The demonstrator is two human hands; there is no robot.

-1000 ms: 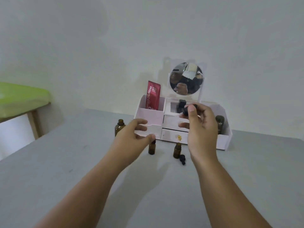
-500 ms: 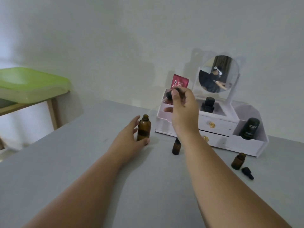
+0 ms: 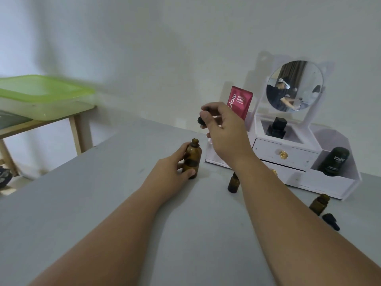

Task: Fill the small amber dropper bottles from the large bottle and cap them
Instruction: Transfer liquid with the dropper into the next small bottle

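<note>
The large amber bottle [image 3: 192, 158] stands uncapped on the grey table [image 3: 103, 203], and my left hand [image 3: 174, 168] is wrapped around its body. My right hand [image 3: 223, 129] hovers just above and to the right of its mouth, pinching a black dropper cap [image 3: 201, 118] by the bulb; a thin glass pipette hangs faintly below it. One small amber bottle [image 3: 234, 182] stands open beside my right forearm. A second small amber bottle [image 3: 319, 203] stands open further right, with a loose black dropper cap [image 3: 331, 220] lying next to it.
A white vanity organiser [image 3: 288, 159] with drawers and a round mirror [image 3: 294, 85] stands at the back right, holding a red sachet [image 3: 240, 102], a black bottle [image 3: 276, 126] and a dark tube [image 3: 334, 161]. A green plastic tub [image 3: 41, 96] rests on a wooden side table at left.
My left hand has closed fully around the large bottle. My right hand has carried the dropper cap from the organiser toward the large bottle's mouth. The camera turned left.
</note>
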